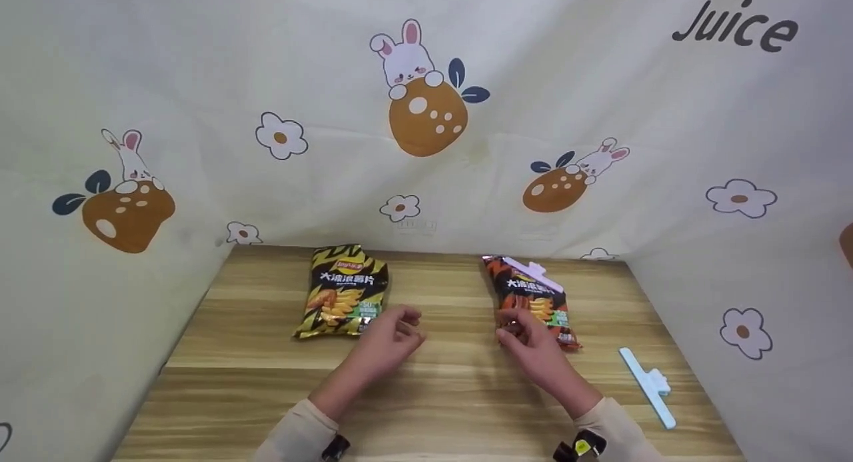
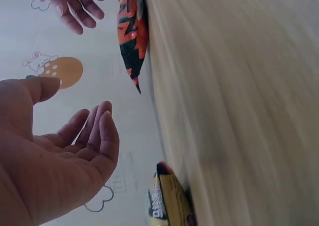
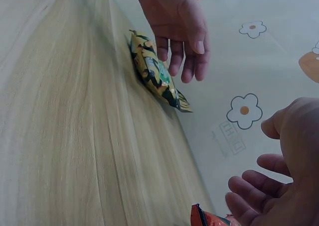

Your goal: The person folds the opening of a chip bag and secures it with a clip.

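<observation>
Head view: left forearm [image 1: 343,387] angled toward 1 o'clock, right forearm [image 1: 573,389] toward 11 o'clock. Left hand [image 1: 390,335] and right hand [image 1: 532,341] — raised, well apart, turned inward — fingers [image 2: 109,136] relaxed, slightly bent; each thumb [image 2: 47,89] spaced from them.

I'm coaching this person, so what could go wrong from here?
The lilac clip slants across the red bag; if its hold is weak, it might slip off. The blue clip lies on the table, to the right of the right hand, so an outward sweep might knock it.
</observation>
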### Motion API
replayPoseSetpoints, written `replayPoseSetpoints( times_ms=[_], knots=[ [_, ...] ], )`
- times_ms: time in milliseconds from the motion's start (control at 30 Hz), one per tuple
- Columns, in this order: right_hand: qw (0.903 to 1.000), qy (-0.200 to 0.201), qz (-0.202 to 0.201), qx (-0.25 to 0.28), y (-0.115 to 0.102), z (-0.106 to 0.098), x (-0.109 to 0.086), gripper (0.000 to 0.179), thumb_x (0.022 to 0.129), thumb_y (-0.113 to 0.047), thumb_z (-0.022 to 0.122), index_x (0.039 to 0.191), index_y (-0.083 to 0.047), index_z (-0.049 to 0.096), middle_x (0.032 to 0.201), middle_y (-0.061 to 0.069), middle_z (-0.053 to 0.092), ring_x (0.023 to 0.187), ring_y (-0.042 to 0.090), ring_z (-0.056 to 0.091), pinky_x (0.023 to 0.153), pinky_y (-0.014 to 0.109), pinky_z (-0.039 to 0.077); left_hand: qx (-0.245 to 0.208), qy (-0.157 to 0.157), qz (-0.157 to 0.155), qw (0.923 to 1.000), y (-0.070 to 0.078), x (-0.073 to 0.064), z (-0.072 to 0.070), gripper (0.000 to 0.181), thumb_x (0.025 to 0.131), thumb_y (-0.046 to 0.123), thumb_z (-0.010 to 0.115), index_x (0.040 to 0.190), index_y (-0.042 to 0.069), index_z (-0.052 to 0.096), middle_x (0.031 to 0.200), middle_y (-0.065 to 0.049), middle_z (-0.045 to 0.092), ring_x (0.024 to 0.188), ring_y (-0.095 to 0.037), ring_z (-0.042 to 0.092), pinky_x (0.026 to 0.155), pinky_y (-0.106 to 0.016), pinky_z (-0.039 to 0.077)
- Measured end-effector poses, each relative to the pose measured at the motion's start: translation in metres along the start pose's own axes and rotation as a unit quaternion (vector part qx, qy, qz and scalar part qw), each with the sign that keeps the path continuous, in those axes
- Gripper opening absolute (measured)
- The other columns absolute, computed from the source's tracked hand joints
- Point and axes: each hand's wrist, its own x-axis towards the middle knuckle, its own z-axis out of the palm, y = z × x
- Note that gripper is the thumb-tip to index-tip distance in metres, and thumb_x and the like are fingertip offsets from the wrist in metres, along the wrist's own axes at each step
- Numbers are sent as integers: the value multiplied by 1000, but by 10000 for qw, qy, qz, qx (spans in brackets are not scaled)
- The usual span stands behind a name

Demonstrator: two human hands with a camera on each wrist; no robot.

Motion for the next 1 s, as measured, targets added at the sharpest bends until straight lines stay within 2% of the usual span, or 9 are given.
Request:
replayPoseSetpoints(
  times_ms=[67, 200, 333, 400, 533, 667, 767, 900, 1000],
  knots=[
    [10000, -57, -72, -36, -1, 5, 3, 39, 103, -22, 71, 138, -8, 62, 125, 10, 69, 112, 21, 67, 92, 27, 55, 541, 63, 157, 9984, 0, -1, -8, 47, 97, 31, 76, 136, 9, 62, 131, -11, 66, 117, -25, 65, 100, -47, 56],
    [9990, -322, -170, -248, -5, 17, 10, 52, 103, -32, 71, 147, -9, 55, 141, 11, 63, 124, 28, 65, 105, 40, 54, 1484, 365, 440, 9873, -4, 2, -30, 53, 95, 34, 78, 140, 10, 61, 137, -10, 65, 124, -29, 63, 106, -49, 53],
    [9976, -594, -152, -322, -11, 32, 25, 66, 102, -43, 69, 156, -11, 47, 152, 14, 56, 133, 36, 60, 110, 52, 51, 1740, 738, 320, 9815, -16, 9, -57, 56, 94, 35, 78, 141, 9, 61, 141, -10, 62, 133, -31, 59, 113, -52, 48],
    [9971, -689, -78, -318, -13, 42, 37, 72, 102, -49, 68, 159, -14, 43, 156, 16, 53, 136, 37, 58, 111, 54, 50, 1654, 907, 129, 9820, -27, 12, -72, 59, 95, 37, 77, 144, 10, 59, 147, -12, 59, 138, -33, 55, 117, -55, 44],
    [9964, -828, 119, -110, -17, 64, 63, 78, 102, -53, 66, 162, -13, 38, 158, 20, 50, 139, 38, 56, 114, 54, 48, 1192, 1172, -375, 9852, -51, 16, -98, 67, 98, 43, 73, 152, 10, 51, 158, -18, 48, 145, -42, 46, 120, -62, 37],
    [9938, -992, 422, 264, -25, 87, 86, 81, 103, -53, 64, 164, -10, 34, 160, 23, 47, 144, 42, 50, 118, 55, 43, 998, 1343, -1027, 9805, -71, 19, -119, 87, 98, 63, 64, 160, 8, 38, 165, -24, 36, 150, -47, 36, 122, -66, 30],
    [9914, -1073, 635, 408, -30, 102, 102, 84, 102, -55, 62, 165, -9, 31, 161, 24, 44, 147, 42, 46, 120, 55, 40, 945, 1399, -1405, 9756, -83, 22, -130, 101, 96, 74, 57, 164, 4, 29, 168, -26, 28, 154, -48, 30, 124, -67, 26],
    [9879, -1163, 906, 488, -34, 117, 120, 95, 98, -65, 62, 166, -9, 27, 165, 23, 40, 148, 40, 44, 122, 53, 38, 581, 1354, -1790, 9727, -96, 28, -137, 107, 96, 76, 53, 167, 5, 19, 172, -27, 19, 157, -49, 22, 126, -66, 21],
    [9849, -1214, 1103, 548, -38, 124, 131, 103, 93, -73, 62, 167, -11, 25, 166, 21, 38, 149, 39, 44, 123, 53, 36, 421, 1330, -1903, 9718, -105, 31, -141, 108, 97, 76, 50, 168, 4, 14, 172, -28, 16, 157, -50, 19, 126, -66, 19]
  ],
)
